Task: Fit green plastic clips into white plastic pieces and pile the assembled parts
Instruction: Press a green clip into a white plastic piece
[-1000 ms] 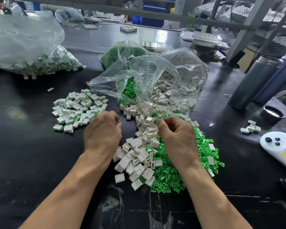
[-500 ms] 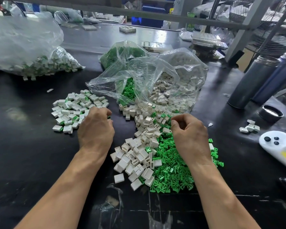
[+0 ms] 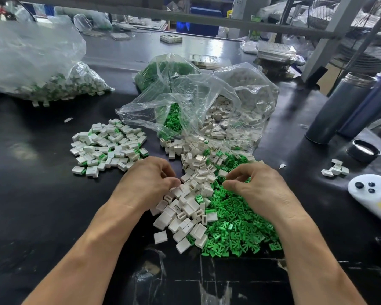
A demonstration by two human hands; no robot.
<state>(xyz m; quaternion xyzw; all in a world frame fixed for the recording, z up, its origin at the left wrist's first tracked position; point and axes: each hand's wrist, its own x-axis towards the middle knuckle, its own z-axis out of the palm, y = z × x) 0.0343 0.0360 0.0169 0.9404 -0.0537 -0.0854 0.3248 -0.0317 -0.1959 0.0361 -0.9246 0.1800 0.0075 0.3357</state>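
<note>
Loose white plastic pieces (image 3: 191, 194) lie heaped in front of me on the black table (image 3: 31, 205), with a spread of green clips (image 3: 235, 227) to their right. A pile of assembled white-and-green parts (image 3: 108, 148) sits to the left. My left hand (image 3: 147, 181) rests at the left edge of the white heap with its fingertips pinched down among the pieces; what they hold is hidden. Over the green clips, my right hand (image 3: 257, 188) hovers with curled fingers, thumb and forefinger slightly apart and nothing visible between them.
Behind the heaps an open clear bag (image 3: 240, 95) spills white pieces, and a second bag (image 3: 163, 71) holds green clips. A large bag of assembled parts (image 3: 42, 84) lies far left. At right stand two bottles (image 3: 339, 106), a cap (image 3: 364, 150), a few white pieces (image 3: 335, 169) and a white controller (image 3: 374, 194).
My left hand has come back from the assembled pile to the white heap. My right hand has settled lower and nearer, over the green clips.
</note>
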